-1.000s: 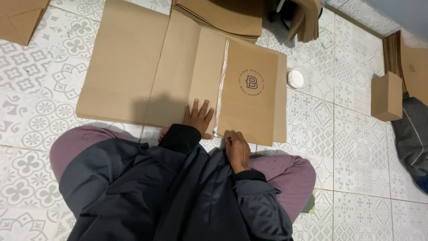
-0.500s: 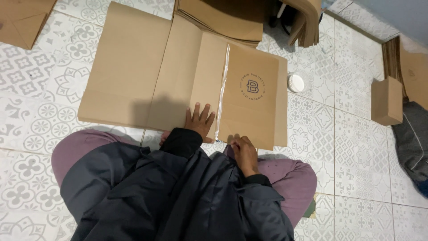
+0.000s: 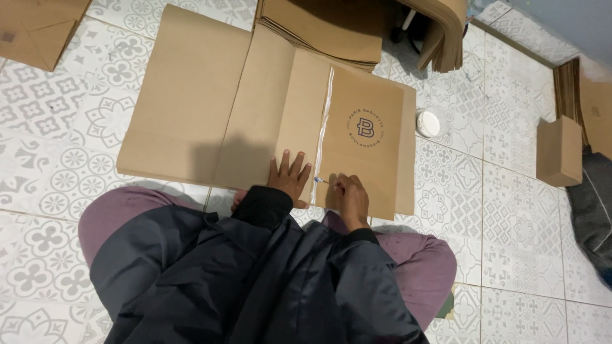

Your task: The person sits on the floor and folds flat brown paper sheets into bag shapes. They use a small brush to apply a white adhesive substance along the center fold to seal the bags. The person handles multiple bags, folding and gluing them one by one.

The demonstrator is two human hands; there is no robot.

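Cardboard, flat and brown, a folded box blank (image 3: pixel 268 108), is lying on the patterned grey-and-white tiled floor (image 3: pixel 64 102) right in front of the seated person's knees. Left hand (image 3: pixel 290 178) is resting palm-down w/ fingers spread on the blank's near edge, pinning it. Right hand (image 3: pixel 347 199) is curled closed, pinching a small thin tool w/ a bluish tip (image 3: pixel 320 181) that is pointing left toward the glossy clear tape strip (image 3: pixel 324 127).

Key relation: the tape strip is running straight away from the person, long axis near-to-far, and its near end is sitting between the two hands, just beside the tool tip. Right hand is the nearer one to it (left is touching the panel just to the strip's left).

Around: a stack of more flat brown cardboard sheets (image 3: pixel 325 32) at the far edge, a small white round lid (image 3: pixel 428 123) to the right, a small closed brown box (image 3: pixel 560 151) further right.

Hard to tell: what the tool is exactly (too small, partly inside the fist), and whether its tip is touching the tape. Blank's near edge is partly hidden by the dark sleeves.
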